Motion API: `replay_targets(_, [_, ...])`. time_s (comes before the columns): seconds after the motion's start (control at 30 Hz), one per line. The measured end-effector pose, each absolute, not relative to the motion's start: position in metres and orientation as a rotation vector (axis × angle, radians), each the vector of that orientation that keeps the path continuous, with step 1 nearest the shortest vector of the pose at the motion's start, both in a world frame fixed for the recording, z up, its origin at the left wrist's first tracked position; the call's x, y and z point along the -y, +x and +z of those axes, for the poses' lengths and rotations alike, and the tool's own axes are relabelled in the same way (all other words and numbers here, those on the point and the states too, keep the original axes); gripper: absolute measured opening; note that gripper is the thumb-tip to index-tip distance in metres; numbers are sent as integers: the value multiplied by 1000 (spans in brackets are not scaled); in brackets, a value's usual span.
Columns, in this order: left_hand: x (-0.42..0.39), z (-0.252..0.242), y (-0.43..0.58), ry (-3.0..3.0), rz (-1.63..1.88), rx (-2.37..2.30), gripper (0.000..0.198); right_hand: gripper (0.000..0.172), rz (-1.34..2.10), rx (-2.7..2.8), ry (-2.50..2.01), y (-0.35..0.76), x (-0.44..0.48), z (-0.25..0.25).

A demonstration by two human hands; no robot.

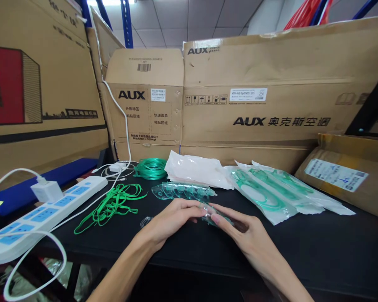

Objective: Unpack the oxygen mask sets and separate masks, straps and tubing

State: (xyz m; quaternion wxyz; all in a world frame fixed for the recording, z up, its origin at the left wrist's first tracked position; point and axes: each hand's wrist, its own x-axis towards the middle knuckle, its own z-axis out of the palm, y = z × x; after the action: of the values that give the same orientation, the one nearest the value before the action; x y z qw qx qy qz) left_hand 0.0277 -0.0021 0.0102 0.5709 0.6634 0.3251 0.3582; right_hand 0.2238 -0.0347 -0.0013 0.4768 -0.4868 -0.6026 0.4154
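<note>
Both my hands meet over the black table around a clear green oxygen mask [208, 209]. My left hand [176, 216] pinches its left side, fingers closed. From the right, my right hand [239, 222] grips it with the thumb on top; much of the mask is hidden by the fingers. Just behind lies a row of nested clear green masks [184, 191]. Left of my left hand is a tangle of green elastic straps [113, 205], and some thin metal strips [145, 221] sit by my left wrist. A coil of green tubing [151, 168] rests farther back.
White pouches [198, 167] lie at the back. Packed bags with green tubing [264, 191] are to the right, beside a taped carton [340, 176]. A white power strip [50, 209] with cables runs along the left. AUX cardboard [255, 96] walls the rear.
</note>
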Motion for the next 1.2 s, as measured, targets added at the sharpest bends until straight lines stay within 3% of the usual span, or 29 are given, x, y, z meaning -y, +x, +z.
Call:
replay_targets(0.67, [-3, 7, 25, 1749, 788, -829, 24, 30, 819, 1571, -1118, 217, 31, -12])
replay_targets(0.9, [2, 1, 37, 1570, 987, -779, 25, 26, 812, 1331, -1074, 218, 27, -23])
replay_targets(1.2, [6, -4, 46, 1815, 1059, -983, 19, 29, 768, 1312, -1081, 217, 26, -27])
